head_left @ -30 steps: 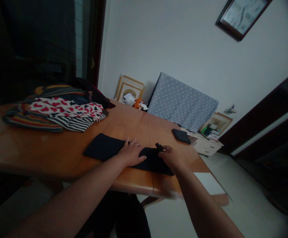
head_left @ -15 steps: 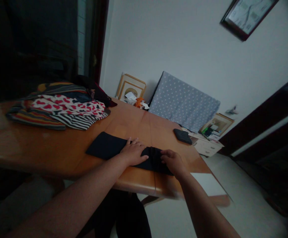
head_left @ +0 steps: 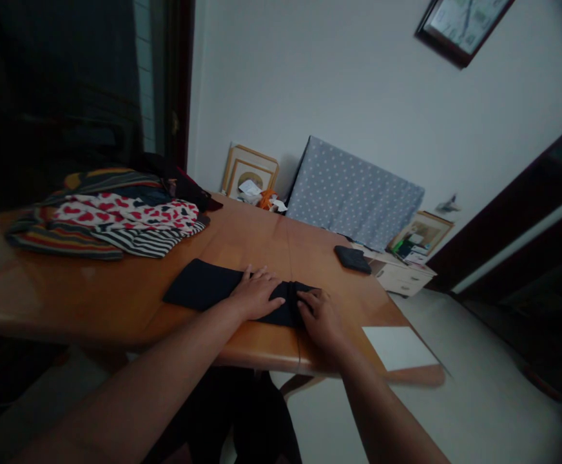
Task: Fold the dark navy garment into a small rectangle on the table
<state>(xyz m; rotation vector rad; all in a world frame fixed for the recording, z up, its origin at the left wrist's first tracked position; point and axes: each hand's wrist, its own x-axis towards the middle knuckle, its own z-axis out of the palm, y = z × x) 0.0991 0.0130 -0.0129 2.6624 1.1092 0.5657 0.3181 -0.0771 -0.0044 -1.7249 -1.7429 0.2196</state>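
A dark navy piece of folded clothing [head_left: 203, 283] lies in a long narrow strip near the front edge of the wooden table [head_left: 242, 241]. My left hand [head_left: 256, 295] rests flat on the middle of it, fingers spread and pointing away from me. At its right end, my right hand [head_left: 317, 312] has curled fingers on the cloth, gripping a turned-over part beside a raised crease. The cloth under both palms is hidden.
Left on the table is a heap of clothes [head_left: 126, 212] with heart prints and stripes. A small dark folded item [head_left: 352, 259] lies at the far right, a white sheet [head_left: 399, 348] near the right corner. Behind stands a grey dotted cover [head_left: 353, 193].
My right hand has moved left with the right end of the navy cloth, which now lies folded over and shorter. My left hand stays flat on it. The view has shifted slightly.
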